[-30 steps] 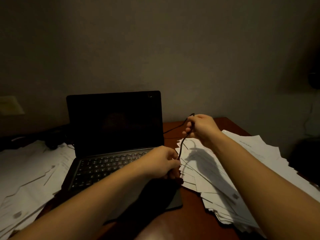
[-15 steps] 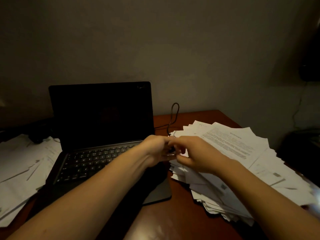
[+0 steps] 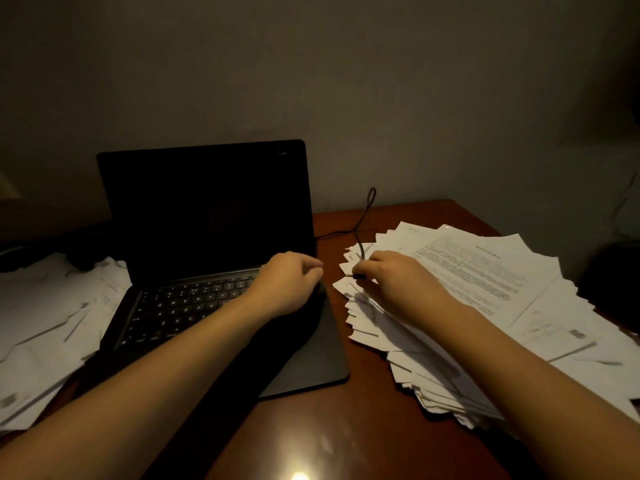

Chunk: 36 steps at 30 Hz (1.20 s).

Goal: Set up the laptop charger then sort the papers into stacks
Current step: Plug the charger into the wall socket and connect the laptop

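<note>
On the far left of the worktop (image 3: 329, 427), a loose spread of papers (image 3: 52, 323) lies fanned out, its right edge reaching the laptop (image 3: 207, 209). That laptop stands open with a dark screen, its keyboard facing the person. Over its right rear corner, near the hinge, sits the left hand (image 3: 291, 282), fingers curled downward; I cannot tell whether they grip anything. Just right of it, clear of the laptop's edge, the right hand (image 3: 391, 282) pinches the plug end of the charger cable (image 3: 363, 216), fingers clamped on it with the metal tip pointing left toward the laptop. From that hand the cable rises in a narrow loop, then runs left behind the screen. Beneath the right hand, a thick stack of printed sheets (image 3: 502, 289) slumps across the worktop's right side.
</note>
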Each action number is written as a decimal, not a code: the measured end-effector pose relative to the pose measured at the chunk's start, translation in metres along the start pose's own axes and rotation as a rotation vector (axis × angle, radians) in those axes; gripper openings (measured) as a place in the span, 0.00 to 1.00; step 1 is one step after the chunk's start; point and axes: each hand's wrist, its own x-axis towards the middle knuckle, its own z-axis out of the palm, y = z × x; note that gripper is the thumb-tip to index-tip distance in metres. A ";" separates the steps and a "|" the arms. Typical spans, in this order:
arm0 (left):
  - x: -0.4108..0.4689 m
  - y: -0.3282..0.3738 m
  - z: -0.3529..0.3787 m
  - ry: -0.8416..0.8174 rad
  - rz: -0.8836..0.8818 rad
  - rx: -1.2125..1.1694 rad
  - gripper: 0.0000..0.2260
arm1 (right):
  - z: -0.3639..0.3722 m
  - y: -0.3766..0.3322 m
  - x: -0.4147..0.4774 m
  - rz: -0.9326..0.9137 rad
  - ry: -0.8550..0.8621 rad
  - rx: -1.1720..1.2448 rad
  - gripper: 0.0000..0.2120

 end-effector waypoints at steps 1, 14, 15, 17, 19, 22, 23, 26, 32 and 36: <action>-0.003 -0.009 0.003 0.001 0.032 0.115 0.16 | 0.003 -0.002 0.001 -0.006 -0.011 0.014 0.14; -0.031 -0.031 0.023 -0.109 0.038 0.379 0.26 | 0.050 -0.006 0.035 0.057 -0.088 0.089 0.14; -0.031 -0.031 0.025 -0.104 0.039 0.385 0.26 | 0.052 -0.005 0.037 0.057 -0.095 0.090 0.14; -0.032 -0.033 0.026 -0.098 0.040 0.391 0.26 | 0.055 -0.005 0.039 0.065 -0.090 0.096 0.13; -0.033 -0.033 0.027 -0.088 0.042 0.395 0.26 | 0.055 -0.004 0.040 0.069 -0.097 0.095 0.13; -0.032 -0.034 0.029 -0.075 0.044 0.398 0.26 | 0.053 -0.004 0.045 0.065 -0.134 0.078 0.14; -0.032 -0.034 0.029 -0.076 0.044 0.394 0.26 | 0.053 -0.004 0.046 0.071 -0.141 0.078 0.15; -0.032 -0.034 0.030 -0.093 0.038 0.391 0.26 | 0.055 -0.004 0.047 0.068 -0.138 0.080 0.15; -0.032 -0.032 0.028 -0.096 0.041 0.382 0.26 | 0.049 0.002 0.043 0.040 -0.147 0.151 0.14; -0.034 -0.033 0.028 -0.086 0.043 0.385 0.26 | 0.048 0.004 0.043 0.050 -0.114 0.198 0.14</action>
